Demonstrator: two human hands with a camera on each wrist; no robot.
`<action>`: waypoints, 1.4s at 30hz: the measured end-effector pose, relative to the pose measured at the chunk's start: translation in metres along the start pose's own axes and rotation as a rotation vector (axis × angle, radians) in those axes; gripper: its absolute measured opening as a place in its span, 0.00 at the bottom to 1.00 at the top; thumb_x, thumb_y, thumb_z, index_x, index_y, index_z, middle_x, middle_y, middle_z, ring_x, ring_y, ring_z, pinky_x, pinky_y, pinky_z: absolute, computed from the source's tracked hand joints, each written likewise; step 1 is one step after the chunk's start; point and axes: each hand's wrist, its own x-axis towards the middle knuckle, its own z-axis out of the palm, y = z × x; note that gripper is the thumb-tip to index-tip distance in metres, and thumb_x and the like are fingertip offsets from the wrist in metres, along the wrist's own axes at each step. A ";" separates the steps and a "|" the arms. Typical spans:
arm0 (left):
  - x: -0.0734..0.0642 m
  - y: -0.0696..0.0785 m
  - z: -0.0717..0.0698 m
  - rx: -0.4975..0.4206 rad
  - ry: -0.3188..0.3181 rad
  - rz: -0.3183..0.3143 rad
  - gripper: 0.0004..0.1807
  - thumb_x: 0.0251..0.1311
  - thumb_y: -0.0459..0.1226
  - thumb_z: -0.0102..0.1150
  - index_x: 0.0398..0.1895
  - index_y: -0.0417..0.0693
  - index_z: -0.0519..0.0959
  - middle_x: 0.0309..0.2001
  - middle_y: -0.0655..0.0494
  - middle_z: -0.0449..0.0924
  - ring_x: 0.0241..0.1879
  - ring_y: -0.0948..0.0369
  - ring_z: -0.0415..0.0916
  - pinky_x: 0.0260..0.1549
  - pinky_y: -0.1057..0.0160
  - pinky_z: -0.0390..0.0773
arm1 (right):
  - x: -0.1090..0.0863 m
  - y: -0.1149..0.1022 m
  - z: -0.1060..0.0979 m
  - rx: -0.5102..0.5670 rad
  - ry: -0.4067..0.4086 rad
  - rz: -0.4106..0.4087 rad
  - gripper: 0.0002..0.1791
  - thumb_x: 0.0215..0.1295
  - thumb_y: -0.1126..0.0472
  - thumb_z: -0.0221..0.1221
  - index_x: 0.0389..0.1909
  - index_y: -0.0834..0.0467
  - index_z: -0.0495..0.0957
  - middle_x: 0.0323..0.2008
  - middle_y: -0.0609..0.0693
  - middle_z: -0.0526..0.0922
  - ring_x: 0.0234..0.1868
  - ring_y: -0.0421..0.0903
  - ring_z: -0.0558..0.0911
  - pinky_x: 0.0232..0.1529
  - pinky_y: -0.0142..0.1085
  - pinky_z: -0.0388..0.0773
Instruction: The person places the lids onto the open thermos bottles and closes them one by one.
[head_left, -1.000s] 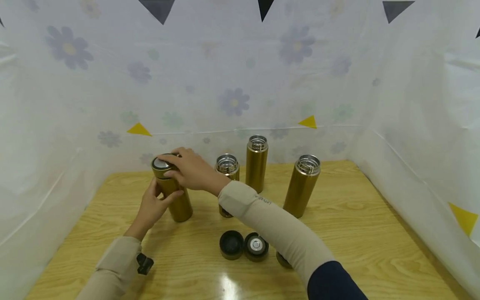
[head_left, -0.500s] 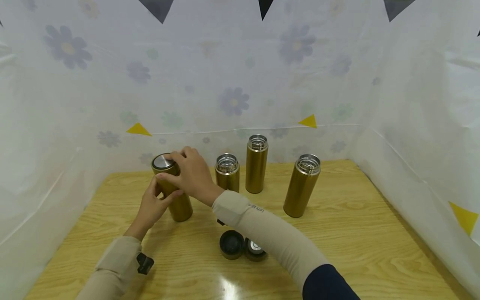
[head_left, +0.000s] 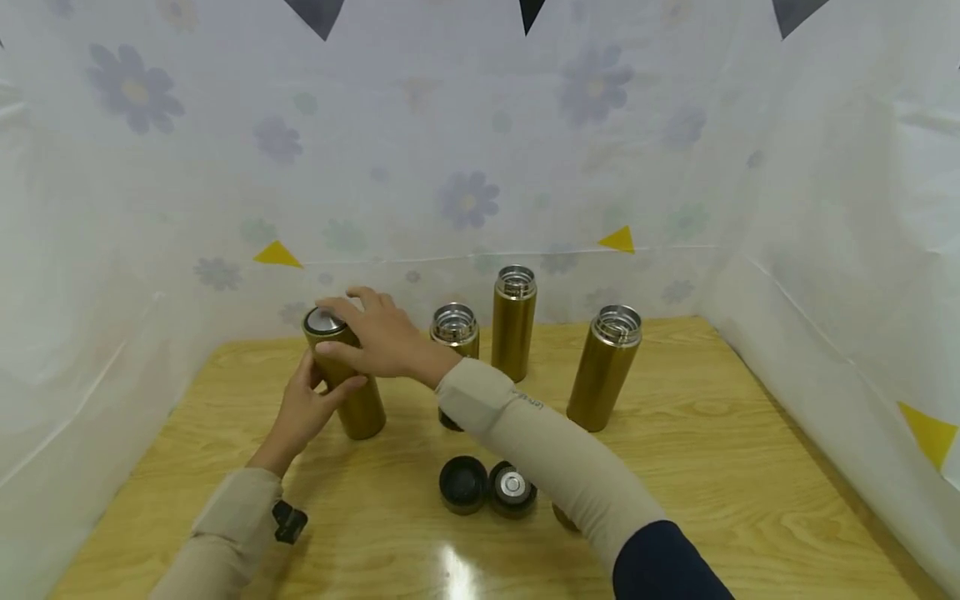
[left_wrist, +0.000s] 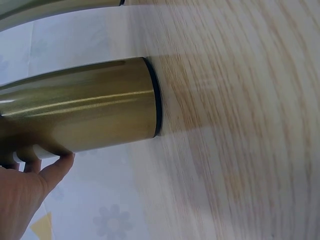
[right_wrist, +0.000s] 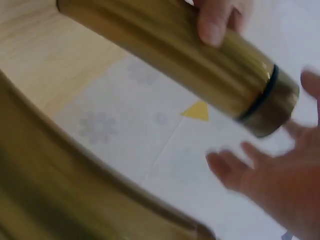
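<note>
A gold vacuum flask (head_left: pixel 363 417) stands on the table's left side, its lid (head_left: pixel 321 322) with a silver disc on top. My left hand (head_left: pixel 302 415) grips the flask's body; in the left wrist view its fingertips press against the gold wall (left_wrist: pixel 95 110). Over the lid hovers my right hand (head_left: pixel 384 340), fingers and thumb spread around it. The right wrist view shows those blurred fingers (right_wrist: pixel 227 170) loosely bent and apart from the lid (right_wrist: pixel 274 111), with a dark ring between lid and body.
Three flasks without lids, one in the middle (head_left: pixel 455 337), one behind it (head_left: pixel 513 337) and one to the right (head_left: pixel 604 375), stand upright. Nearer lie two lids, one hollow and black (head_left: pixel 462 486), one with a silver centre (head_left: pixel 512 486). My right sleeve partly covers a third lid (head_left: pixel 562 517).
My right hand has shifted about the lid, turning at the wrist, and its fingers have loosened. My left hand keeps its grip on the flask.
</note>
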 end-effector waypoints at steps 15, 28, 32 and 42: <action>0.003 0.001 0.000 -0.008 0.002 0.000 0.42 0.62 0.42 0.62 0.75 0.60 0.50 0.66 0.46 0.63 0.64 0.46 0.63 0.58 0.34 0.66 | 0.007 0.013 -0.004 0.022 -0.066 -0.140 0.27 0.75 0.54 0.45 0.73 0.46 0.56 0.71 0.57 0.57 0.69 0.52 0.64 0.66 0.41 0.66; 0.002 -0.001 0.001 0.000 0.011 -0.007 0.42 0.63 0.42 0.62 0.75 0.60 0.49 0.66 0.45 0.64 0.64 0.45 0.63 0.58 0.34 0.66 | -0.001 0.007 0.011 -0.018 0.132 -0.065 0.26 0.73 0.48 0.49 0.71 0.43 0.62 0.65 0.52 0.66 0.61 0.47 0.69 0.61 0.38 0.68; 0.001 -0.001 0.002 -0.001 0.019 -0.007 0.42 0.63 0.42 0.62 0.75 0.60 0.50 0.66 0.46 0.64 0.64 0.45 0.64 0.58 0.35 0.66 | -0.002 0.007 0.020 0.037 0.233 -0.048 0.26 0.69 0.47 0.54 0.67 0.45 0.68 0.59 0.49 0.71 0.56 0.45 0.71 0.56 0.34 0.70; 0.000 0.000 0.001 0.020 0.028 -0.026 0.42 0.62 0.44 0.62 0.75 0.60 0.50 0.67 0.45 0.62 0.65 0.44 0.62 0.58 0.34 0.66 | -0.006 0.005 0.029 0.153 0.365 -0.016 0.27 0.64 0.45 0.60 0.63 0.48 0.72 0.51 0.48 0.74 0.51 0.41 0.72 0.49 0.27 0.70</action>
